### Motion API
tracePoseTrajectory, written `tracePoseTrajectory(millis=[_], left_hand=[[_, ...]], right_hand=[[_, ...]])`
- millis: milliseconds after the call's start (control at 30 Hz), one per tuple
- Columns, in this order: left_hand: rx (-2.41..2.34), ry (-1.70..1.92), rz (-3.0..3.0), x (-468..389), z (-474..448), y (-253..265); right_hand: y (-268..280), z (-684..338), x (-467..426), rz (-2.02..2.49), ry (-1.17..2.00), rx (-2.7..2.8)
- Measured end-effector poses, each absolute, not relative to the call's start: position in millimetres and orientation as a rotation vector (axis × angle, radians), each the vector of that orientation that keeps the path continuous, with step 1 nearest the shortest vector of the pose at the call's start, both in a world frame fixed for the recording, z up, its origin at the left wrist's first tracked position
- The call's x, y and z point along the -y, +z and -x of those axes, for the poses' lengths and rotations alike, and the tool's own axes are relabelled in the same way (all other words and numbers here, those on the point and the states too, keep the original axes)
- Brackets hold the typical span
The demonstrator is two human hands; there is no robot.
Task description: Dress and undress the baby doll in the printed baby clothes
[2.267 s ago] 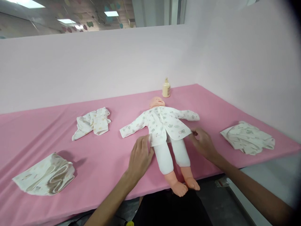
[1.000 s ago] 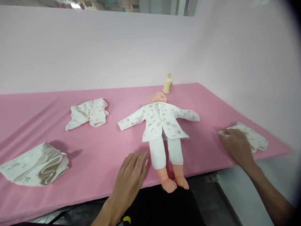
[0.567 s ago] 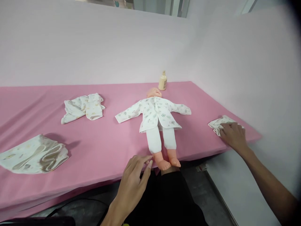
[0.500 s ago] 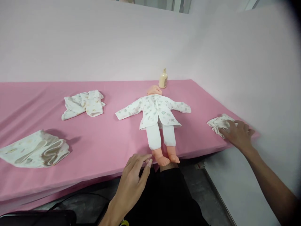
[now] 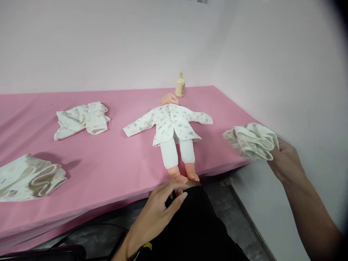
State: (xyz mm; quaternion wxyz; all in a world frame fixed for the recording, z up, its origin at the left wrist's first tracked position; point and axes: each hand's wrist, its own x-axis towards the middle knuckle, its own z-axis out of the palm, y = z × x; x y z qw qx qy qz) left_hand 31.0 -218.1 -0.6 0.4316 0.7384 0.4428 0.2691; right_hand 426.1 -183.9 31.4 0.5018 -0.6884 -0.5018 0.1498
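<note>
While the right hand clasps a cloth, the left hand hovers, fingers loosely parted, near the doll.
The cloth hangs by the table's right edge, the doll's feet at its near edge; print on the bottle by the far edge is unreadable.

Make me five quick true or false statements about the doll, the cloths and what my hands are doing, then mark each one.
1. The right hand holds a patterned cloth. True.
2. The pump bottle stands beyond the doll, near its head. True.
3. The doll lies face down. False: it lies on its back.
4. The left hand grips the pump bottle. False: it is close to the doll's feet.
5. A white cloth bundle lies at the picture's left edge. True.
</note>
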Motion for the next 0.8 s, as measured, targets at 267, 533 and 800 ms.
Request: tracePoseTrajectory(millis=[267, 533, 800], left_hand=[[-0.898, 1.052, -1.957, 212, -86, 14], [-0.657, 0.769, -1.928, 217, -80, 10], [-0.923, 0.915, -1.879, 214, -57, 6]], right_hand=[[39, -316, 246, 1.428, 1.164, 1.223], [24, -319, 267, 1.602, 1.124, 1.398], [9, -373, 269, 2.019, 0.352, 1.360]])
